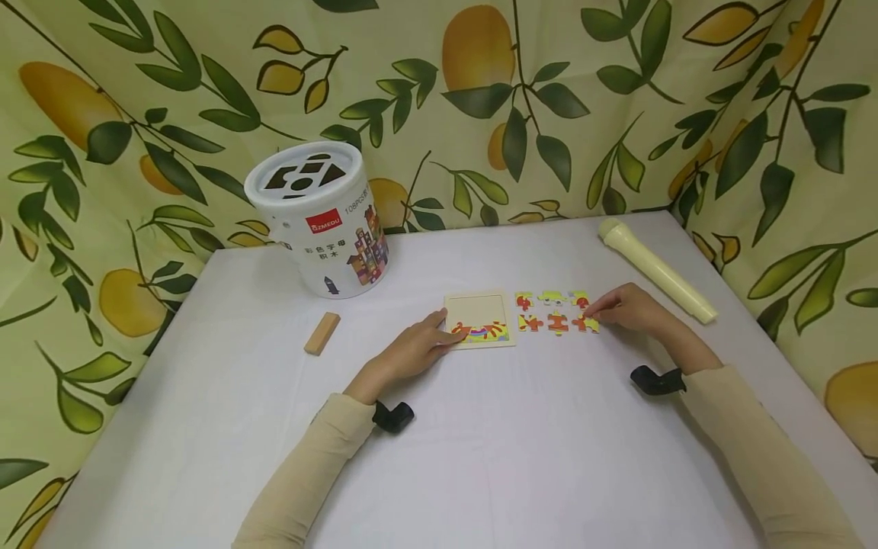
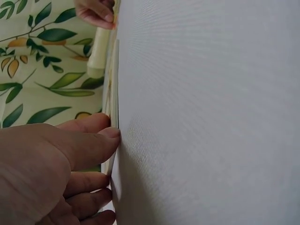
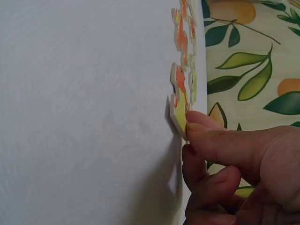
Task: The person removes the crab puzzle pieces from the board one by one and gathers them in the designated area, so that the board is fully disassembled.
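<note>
My left hand (image 1: 410, 349) holds the left side of a small wooden puzzle tray (image 1: 475, 307), its thumb over the lower left corner. Colourful pieces (image 1: 488, 332) fill the tray's bottom strip; its upper part is bare wood. To the right of the tray, several loose jigsaw pieces (image 1: 557, 323) lie in two rows. With thumb and forefinger my right hand (image 1: 627, 307) pinches the lower right puzzle piece (image 3: 179, 115), yellow and orange, whose near edge is tilted up in the right wrist view. In the left wrist view, the left thumb and fingers (image 2: 93, 145) meet the tray's edge.
A white block bucket (image 1: 329, 229) with shaped holes in its lid stands at the back left. Before it lies a wooden block (image 1: 322, 333). A cream microphone-shaped object (image 1: 658, 271) lies beyond my right hand. Leaf-patterned cloth (image 1: 425, 114) hangs behind the white table (image 1: 480, 457).
</note>
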Demonstrator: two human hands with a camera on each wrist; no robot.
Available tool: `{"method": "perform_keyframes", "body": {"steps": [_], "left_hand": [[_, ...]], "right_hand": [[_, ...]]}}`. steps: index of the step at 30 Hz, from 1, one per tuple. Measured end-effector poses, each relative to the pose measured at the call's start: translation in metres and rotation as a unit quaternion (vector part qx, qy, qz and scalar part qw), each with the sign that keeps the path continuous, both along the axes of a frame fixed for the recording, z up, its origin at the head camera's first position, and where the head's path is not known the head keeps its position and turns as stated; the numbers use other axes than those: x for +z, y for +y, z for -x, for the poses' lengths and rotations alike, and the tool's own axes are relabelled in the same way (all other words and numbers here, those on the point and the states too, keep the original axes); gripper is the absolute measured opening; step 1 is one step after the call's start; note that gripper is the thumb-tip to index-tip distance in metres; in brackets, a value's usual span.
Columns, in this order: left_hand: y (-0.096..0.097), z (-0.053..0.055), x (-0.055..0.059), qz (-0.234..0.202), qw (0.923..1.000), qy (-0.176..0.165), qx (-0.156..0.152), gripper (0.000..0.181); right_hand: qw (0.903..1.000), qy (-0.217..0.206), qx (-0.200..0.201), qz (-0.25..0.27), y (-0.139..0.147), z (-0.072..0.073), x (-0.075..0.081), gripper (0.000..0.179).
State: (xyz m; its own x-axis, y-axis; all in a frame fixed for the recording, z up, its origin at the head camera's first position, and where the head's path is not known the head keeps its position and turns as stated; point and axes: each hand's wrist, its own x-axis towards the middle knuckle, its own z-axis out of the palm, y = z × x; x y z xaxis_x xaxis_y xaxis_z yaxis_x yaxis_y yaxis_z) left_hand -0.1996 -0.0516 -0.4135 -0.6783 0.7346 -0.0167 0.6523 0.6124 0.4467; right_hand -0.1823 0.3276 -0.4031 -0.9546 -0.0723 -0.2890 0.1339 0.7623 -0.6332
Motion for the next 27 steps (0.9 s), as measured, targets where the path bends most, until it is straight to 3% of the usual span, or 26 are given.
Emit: {"method": "perform_keyframes", "body": {"steps": [7,13,20,27], "left_hand": [[-0.001,-0.001,0.002,-0.013,0.9997,-0.01,0.016,0.037],[-0.002,0.003,0.0,-0.019,0.9975,-0.015,0.066,0.051],[-0.001,0.006,0.001,-0.011,0.9965,-0.022,0.08,0.053],[-0.002,0.002,-0.004,0.0,0.9963,-0.024,0.082,0.054]], "right_hand": [[0.9992,0.029,0.026,-0.001,-0.023,0.001,0.014,0.021],[0.9968,0.01,0.08,0.006,-0.078,0.015,0.02,0.024],[0.9899,0.034,0.134,0.03,-0.147,0.033,0.01,0.029],[0.9865,0.05,0.152,0.034,-0.179,0.029,-0.005,0.032]]}}
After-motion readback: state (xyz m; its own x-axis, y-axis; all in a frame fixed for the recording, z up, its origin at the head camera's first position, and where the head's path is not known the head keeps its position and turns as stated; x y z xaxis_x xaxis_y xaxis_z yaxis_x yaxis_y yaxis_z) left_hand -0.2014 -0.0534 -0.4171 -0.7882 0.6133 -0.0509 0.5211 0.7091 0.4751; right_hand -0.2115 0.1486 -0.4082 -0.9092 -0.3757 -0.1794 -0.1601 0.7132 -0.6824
